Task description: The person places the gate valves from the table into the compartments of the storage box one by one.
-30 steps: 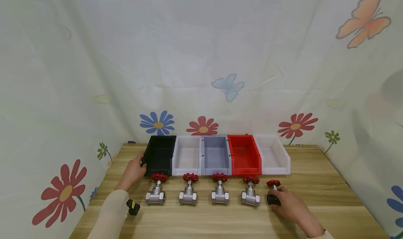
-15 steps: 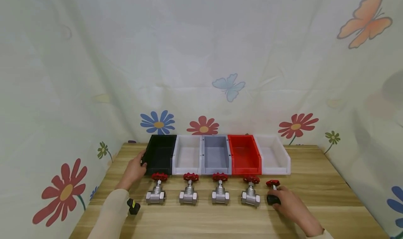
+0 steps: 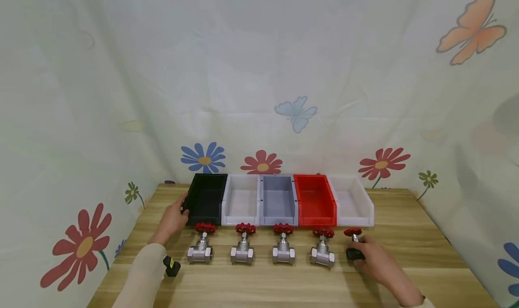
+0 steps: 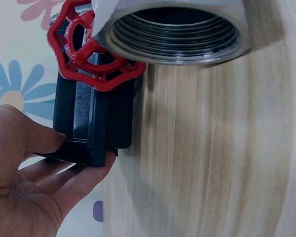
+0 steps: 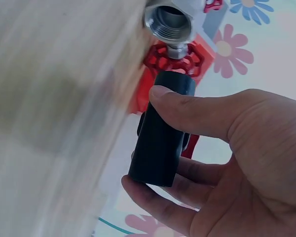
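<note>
My left hand grips the outer left edge of the black bin. The left wrist view shows the thumb on one side of the bin's rim and fingers beneath it. At the right, my right hand holds a valve with a black body and a red handle. Close up in the right wrist view, the thumb presses the black tubular body, fingers curling behind; most of the red handle is hidden there. Left of it, several metal gate valves with red handwheels stand in a row.
Right of the black bin, a white bin, a grey bin, a red bin and another white bin stand side by side on the wooden table. A flowered curtain hangs behind.
My right hand and the black valve have shifted slightly right, and the red handle now sits a little higher and flatter. The left hand stays on the black bin.
</note>
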`<state>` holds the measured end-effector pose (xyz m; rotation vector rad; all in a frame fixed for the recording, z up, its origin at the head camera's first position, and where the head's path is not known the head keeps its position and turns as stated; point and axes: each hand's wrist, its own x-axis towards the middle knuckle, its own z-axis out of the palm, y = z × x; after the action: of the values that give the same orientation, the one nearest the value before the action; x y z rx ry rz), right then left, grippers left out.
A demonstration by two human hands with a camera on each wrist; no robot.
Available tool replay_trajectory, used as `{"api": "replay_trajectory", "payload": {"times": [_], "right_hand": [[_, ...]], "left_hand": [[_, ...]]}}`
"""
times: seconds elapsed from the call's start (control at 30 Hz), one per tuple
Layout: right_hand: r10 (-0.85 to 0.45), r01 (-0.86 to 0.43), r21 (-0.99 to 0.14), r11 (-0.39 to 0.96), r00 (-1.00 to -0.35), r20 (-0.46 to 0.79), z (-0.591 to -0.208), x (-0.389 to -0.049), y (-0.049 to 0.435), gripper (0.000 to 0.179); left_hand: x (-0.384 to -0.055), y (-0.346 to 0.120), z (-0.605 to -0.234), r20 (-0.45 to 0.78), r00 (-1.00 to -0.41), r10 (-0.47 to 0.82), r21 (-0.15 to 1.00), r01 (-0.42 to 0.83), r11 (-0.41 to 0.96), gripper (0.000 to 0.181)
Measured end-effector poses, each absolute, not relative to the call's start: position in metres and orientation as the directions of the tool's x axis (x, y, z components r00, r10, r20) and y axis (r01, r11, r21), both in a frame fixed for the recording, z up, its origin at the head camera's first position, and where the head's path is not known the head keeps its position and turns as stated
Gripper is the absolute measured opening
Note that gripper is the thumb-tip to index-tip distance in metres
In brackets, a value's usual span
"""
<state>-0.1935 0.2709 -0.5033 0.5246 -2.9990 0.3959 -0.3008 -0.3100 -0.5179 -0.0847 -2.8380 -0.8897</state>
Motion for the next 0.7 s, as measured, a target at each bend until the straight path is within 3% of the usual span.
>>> {"api": "replay_trajectory", "payload": {"times": [0.17,0.7], "right_hand": [[-0.328,-0.339,-0.245,0.909,-0.941,0.085,-0.492,-0.193,0.271,0.035],[-0.35,-0.386,-0.194,0.902,-0.916,0.196,-0.461,-0.2,0.273,0.036]], "left_hand": [[-0.3,-0.31,-0.519,0.187,-0.982,0.011,0.559,0.115,0.821,0.061],[-0.302,-0.309,-0.522,0.173,-0.985,0.009,0.547,0.104,0.83,0.062]]}}
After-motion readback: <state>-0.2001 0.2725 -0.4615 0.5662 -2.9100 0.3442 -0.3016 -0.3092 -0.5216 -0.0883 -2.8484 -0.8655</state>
